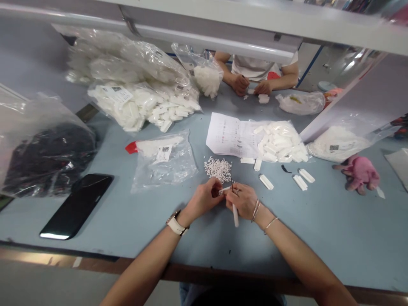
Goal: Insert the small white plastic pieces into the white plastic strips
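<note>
The left hand [207,196] and right hand [242,200] meet near the surface's [143,229] front edge, their fingers on a small white part [225,191]; the right also holds a white-handled tool [235,214]. Just beyond lies a pile of tiny white pieces [218,169]. A black phone [78,206] rests toward the front left corner, a pink plush toy [361,173] near the right edge. At the far edge, a person [255,68] works with both hands.

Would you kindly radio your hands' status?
Left hand pinching small white part. Right hand also at it, holding white-handled, dark-tipped tool. Pile of tiny white pieces close beyond.
</note>
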Demonstrator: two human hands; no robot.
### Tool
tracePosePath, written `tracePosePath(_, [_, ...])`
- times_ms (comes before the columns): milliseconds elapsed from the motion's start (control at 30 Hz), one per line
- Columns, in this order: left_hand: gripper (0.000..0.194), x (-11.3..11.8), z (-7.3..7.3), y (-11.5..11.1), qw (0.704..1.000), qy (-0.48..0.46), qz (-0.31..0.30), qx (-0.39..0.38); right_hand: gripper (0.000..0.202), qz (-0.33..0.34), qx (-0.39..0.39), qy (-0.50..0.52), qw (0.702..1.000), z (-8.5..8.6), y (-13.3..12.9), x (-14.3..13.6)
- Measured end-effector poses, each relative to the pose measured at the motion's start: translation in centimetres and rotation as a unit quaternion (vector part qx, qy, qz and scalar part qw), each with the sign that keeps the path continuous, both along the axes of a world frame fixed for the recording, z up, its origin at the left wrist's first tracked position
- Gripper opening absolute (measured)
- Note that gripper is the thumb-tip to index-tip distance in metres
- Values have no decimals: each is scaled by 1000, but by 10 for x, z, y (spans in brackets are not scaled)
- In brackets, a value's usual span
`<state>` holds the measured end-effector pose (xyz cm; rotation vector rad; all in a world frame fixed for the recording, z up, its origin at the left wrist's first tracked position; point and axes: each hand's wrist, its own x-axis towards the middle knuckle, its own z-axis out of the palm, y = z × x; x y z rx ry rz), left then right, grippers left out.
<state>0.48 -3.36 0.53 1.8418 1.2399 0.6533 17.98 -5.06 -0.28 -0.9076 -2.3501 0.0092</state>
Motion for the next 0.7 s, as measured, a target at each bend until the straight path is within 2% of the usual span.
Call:
tracePosePath(67, [14, 0, 0, 0, 1000, -4, 3, -2, 16, 6, -33, 45, 998, 1, -2, -1])
tracePosePath(133, [17, -1, -2, 0, 1000, -10, 4, -3, 20, -15, -76, 133, 988, 1, -2, -1])
tracePosePath(200, [21, -1, -5, 0, 1000, -15, 4, -3, 23, -82, -105, 228, 965, -1, 1, 2])
tracePosePath(267, [24, -2, -8, 0, 1000, -18, 2, -6, 25, -164, -128, 277, 938, -4, 6, 8])
tracePosePath(333, [24, -2, -10, 1, 1000, -15, 5, -9, 26, -198, -165, 272, 927, -8, 13, 16])
tracePosePath(433, [24, -3, -12, 1, 1000, -6, 8, -12, 28, -204, -221, 238, 924, -12, 20, 26])
tracePosePath(567, [23, -4, -12, 1, 1000, -7, 6, -20, 27, -171, -250, 186, 935, -14, 21, 29])
tracePosePath(700, [24, -4, -11, 0, 1000, -9, 5, -24, 26, -144, -246, 149, 947, -16, 22, 26])
